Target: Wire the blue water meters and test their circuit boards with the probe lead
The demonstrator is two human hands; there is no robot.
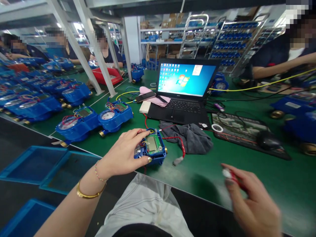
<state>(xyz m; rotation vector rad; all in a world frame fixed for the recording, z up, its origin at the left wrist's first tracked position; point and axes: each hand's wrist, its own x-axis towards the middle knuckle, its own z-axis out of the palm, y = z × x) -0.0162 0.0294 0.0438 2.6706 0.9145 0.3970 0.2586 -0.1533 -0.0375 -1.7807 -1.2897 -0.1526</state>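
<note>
My left hand (124, 152) grips a blue water meter (153, 148) with an exposed circuit board and small LCD, resting on the green table (207, 171) near its front edge. Red wires (181, 144) run from the meter toward a grey cloth (190, 136). My right hand (249, 200), blurred at the lower right, is closed on a small red and white tool (230, 176) above the table edge, apart from the meter.
An open laptop (184, 90) stands behind the cloth, with a mouse (268, 140) on a dark mat at right. Two blue meters (95, 120) sit left of my hand, with several more rows beyond. Blue trays (46, 166) lie below left. Other people work at the far sides.
</note>
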